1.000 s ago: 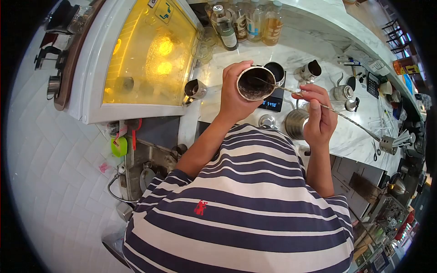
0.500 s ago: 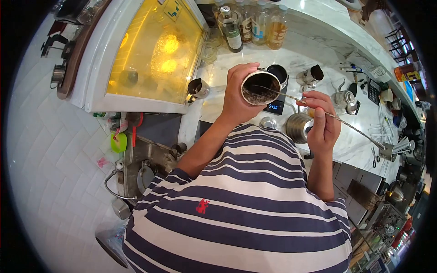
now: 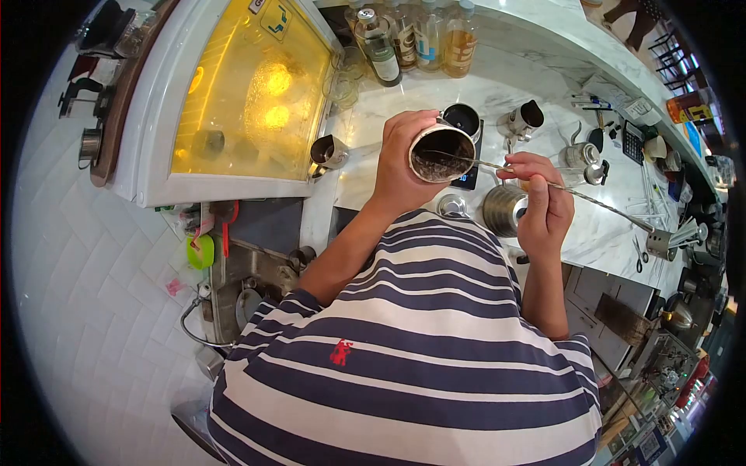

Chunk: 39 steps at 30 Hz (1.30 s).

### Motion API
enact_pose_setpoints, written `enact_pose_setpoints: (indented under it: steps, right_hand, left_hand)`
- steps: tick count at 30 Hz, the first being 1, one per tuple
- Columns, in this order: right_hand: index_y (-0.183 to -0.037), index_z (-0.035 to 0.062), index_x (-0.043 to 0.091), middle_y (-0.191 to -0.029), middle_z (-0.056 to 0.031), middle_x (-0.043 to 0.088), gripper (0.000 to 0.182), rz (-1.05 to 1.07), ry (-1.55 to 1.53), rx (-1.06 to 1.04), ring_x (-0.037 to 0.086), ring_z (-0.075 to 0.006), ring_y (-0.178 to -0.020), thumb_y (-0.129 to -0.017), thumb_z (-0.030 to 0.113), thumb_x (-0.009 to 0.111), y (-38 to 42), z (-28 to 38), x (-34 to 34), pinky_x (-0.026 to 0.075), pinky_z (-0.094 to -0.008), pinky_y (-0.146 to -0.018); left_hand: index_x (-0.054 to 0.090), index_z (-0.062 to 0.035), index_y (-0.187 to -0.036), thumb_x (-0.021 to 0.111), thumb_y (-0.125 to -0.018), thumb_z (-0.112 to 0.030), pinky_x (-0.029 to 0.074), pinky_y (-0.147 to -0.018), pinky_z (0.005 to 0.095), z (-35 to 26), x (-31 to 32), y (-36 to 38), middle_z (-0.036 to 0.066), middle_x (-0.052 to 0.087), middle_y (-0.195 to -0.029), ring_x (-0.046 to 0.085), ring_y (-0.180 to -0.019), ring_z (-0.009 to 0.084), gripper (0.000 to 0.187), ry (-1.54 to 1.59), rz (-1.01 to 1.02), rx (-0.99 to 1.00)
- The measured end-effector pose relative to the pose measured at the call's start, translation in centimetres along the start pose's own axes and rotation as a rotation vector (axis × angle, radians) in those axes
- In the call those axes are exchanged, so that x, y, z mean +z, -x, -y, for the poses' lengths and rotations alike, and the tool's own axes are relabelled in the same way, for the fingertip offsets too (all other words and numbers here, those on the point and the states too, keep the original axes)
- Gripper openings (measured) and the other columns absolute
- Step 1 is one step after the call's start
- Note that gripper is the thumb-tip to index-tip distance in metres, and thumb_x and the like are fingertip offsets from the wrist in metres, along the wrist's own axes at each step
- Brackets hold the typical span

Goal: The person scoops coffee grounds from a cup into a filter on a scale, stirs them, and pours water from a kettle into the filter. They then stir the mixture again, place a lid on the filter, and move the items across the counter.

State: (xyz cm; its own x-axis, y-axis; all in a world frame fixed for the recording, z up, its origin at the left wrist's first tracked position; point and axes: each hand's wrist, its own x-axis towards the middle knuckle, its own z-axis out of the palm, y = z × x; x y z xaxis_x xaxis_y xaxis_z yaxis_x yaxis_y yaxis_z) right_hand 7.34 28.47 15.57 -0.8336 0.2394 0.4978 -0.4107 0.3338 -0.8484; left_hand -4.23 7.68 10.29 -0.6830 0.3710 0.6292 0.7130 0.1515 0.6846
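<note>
My left hand is wrapped round a cup, its mouth tilted toward me. Dark, grainy residue coats the inside of the cup. Between the thumb and fingers of my right hand is a long bar spoon with a twisted stem. One end of the spoon reaches into the cup, where its tip is hard to make out. Just beyond the cup, a black cup stands by a scale that is partly covered. Beneath my right hand sits a steel kettle.
Steel pitchers stand left and right on the marble counter. Several bottles line the back. A lit, yellow-glowing cabinet is at left, above a sink. Scissors and a steel utensil holder lie right.
The whole view has shifted slightly. Both hands keep their holds, and the spoon lies at a somewhat flatter angle in the cup. Less of the scale's display shows.
</note>
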Motion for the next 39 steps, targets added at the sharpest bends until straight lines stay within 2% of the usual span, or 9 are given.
enact_pose_setpoints:
  steps: [2,5,8,11,14,23,27,30,39]
  right_hand:
    - [-0.107,-0.0052,0.071,-0.108,-0.0182,0.076,0.032,0.008,0.029,-0.044,0.073,-0.0264,-0.103,-0.115,0.014,0.047,-0.3,-0.3,-0.1,0.056,-0.0371,-0.089]
    - [-0.111,-0.0047,0.066,-0.119,-0.0218,0.072,0.033,0.027,-0.01,0.071,0.075,-0.0279,-0.1,-0.117,0.018,0.043,0.0,-1.0,-0.4,0.055,-0.0425,-0.1]
    - [-0.111,-0.0041,0.065,-0.119,-0.0222,0.072,0.033,-0.01,-0.143,0.111,0.076,-0.0271,-0.098,-0.118,0.019,0.043,-0.3,-0.7,0.2,0.055,-0.0413,-0.099]
    - [-0.112,-0.004,0.065,-0.119,-0.0228,0.072,0.032,0.015,-0.113,0.093,0.076,-0.0268,-0.097,-0.118,0.019,0.043,-0.5,-0.9,0.4,0.055,-0.0405,-0.098]
    - [-0.108,-0.0067,0.068,-0.114,-0.0176,0.074,0.033,-0.091,-0.199,0.139,0.076,-0.0233,-0.091,-0.116,0.014,0.045,-0.2,-1.3,1.2,0.057,-0.0368,-0.09]
    - [-0.116,-0.003,0.066,-0.114,-0.0157,0.075,0.032,-0.156,-0.299,0.255,0.076,-0.0213,-0.094,-0.118,0.019,0.043,-0.8,-3.5,1.1,0.051,-0.0343,-0.095]
    - [-0.114,-0.0034,0.067,-0.114,-0.0161,0.075,0.033,-0.148,-0.277,0.252,0.076,-0.0216,-0.094,-0.118,0.019,0.044,-1.0,-3.2,1.3,0.052,-0.0345,-0.094]
    - [-0.113,-0.0045,0.067,-0.115,-0.0166,0.074,0.032,-0.13,-0.246,0.219,0.076,-0.0226,-0.094,-0.118,0.018,0.044,-0.8,-3.1,1.4,0.053,-0.035,-0.093]
    - [-0.113,-0.0059,0.066,-0.113,-0.0171,0.074,0.031,-0.136,-0.228,0.227,0.077,-0.0238,-0.094,-0.117,0.016,0.044,-0.9,-2.8,1.5,0.055,-0.0357,-0.094]
  left_hand:
    - [0.052,-0.0101,-0.138,0.098,-0.062,-0.005,0.048,-0.111,0.0439,-0.1,0.0,0.0,0.018,0.063,-0.141,0.06,-0.13,0.0344,0.089,-0.001,-0.01,0.004]
    - [0.053,-0.01,-0.138,0.098,-0.062,-0.005,0.048,-0.111,0.0439,-0.1,-0.1,0.1,0.018,0.063,-0.141,0.061,-0.129,0.0343,0.089,0.005,-0.017,0.008]
    - [0.053,-0.0097,-0.138,0.099,-0.062,-0.005,0.049,-0.11,0.0438,-0.1,-0.5,0.2,0.018,0.063,-0.141,0.061,-0.129,0.0341,0.089,0.003,-0.019,-0.006]
    - [0.053,-0.0093,-0.139,0.099,-0.062,-0.005,0.049,-0.11,0.0435,0.1,-0.4,0.5,0.018,0.063,-0.141,0.061,-0.129,0.034,0.09,-0.015,-0.019,-0.031]
    - [0.053,-0.0091,-0.14,0.098,-0.061,-0.003,0.049,-0.11,0.043,0.3,-0.1,0.8,0.017,0.063,-0.141,0.061,-0.129,0.0337,0.091,-0.03,-0.007,-0.045]
    - [0.054,-0.0089,-0.141,0.096,-0.059,0.0,0.05,-0.11,0.0425,1.1,0.1,-0.2,0.016,0.064,-0.14,0.062,-0.13,0.0343,0.093,-0.036,0.02,-0.068]
    - [0.06,-0.0083,-0.136,0.097,-0.057,-0.005,0.049,-0.11,0.0443,1.1,0.4,-0.3,0.012,0.068,-0.135,0.06,-0.127,0.0357,0.087,0.013,-0.039,-0.109]
    - [0.054,-0.0087,-0.141,0.098,-0.059,-0.002,0.05,-0.111,0.0426,1.4,0.2,-0.2,0.016,0.064,-0.141,0.062,-0.129,0.0341,0.093,-0.05,0.002,-0.081]
    - [0.054,-0.0085,-0.141,0.101,-0.062,-0.007,0.05,-0.11,0.0424,1.9,0.6,0.0,0.016,0.065,-0.14,0.062,-0.129,0.033,0.092,-0.065,0.015,-0.074]
